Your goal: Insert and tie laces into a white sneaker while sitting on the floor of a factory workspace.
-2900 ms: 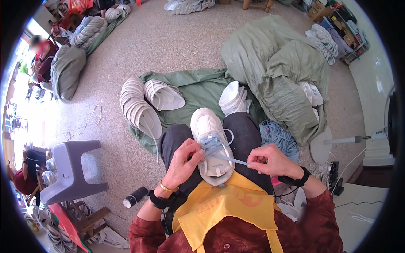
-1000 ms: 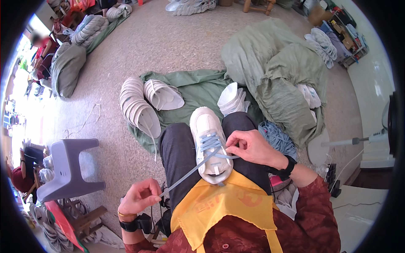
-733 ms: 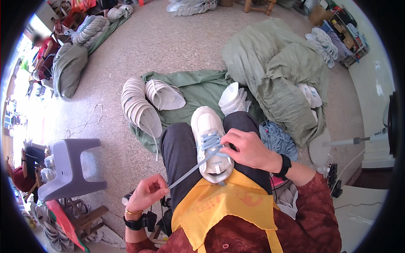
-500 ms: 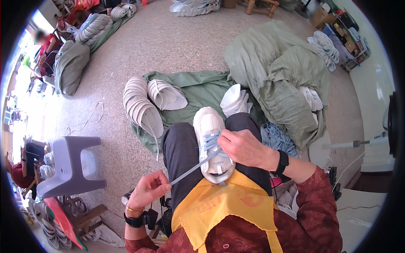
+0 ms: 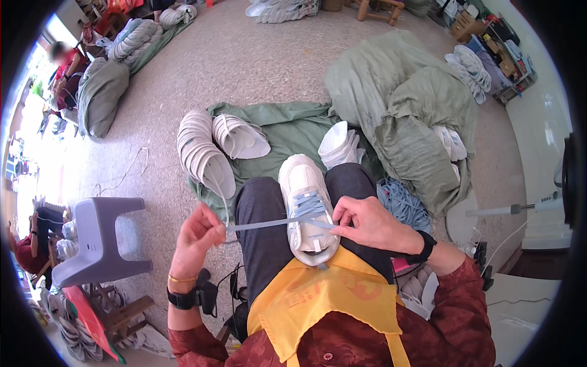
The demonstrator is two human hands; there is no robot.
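Observation:
A white shoe (image 5: 301, 173) rests between my thighs, toe pointing away from me, its upper part crossed by light blue lacing. To the left of it, my left hand (image 5: 200, 237) pinches one end of the flat blue shoelace (image 5: 260, 226), which runs taut across the shoe. My right hand (image 5: 367, 223) is closed at the shoe's right side, thumb and forefinger pinching another stretch of blue lace near the eyelets. A yellow apron (image 5: 324, 284) lies over my lap below the heel.
Stacked white shoe uppers (image 5: 205, 156) lie on a green cloth (image 5: 287, 131) ahead. Big green sacks (image 5: 397, 79) and a heap of blue laces (image 5: 403, 202) are at the right. A grey plastic chair (image 5: 98, 241) stands left; other people sit along the far left.
My left hand has moved up and away from me, swinging the lace level. My right hand has shifted right and slightly nearer, off the middle of the lacing.

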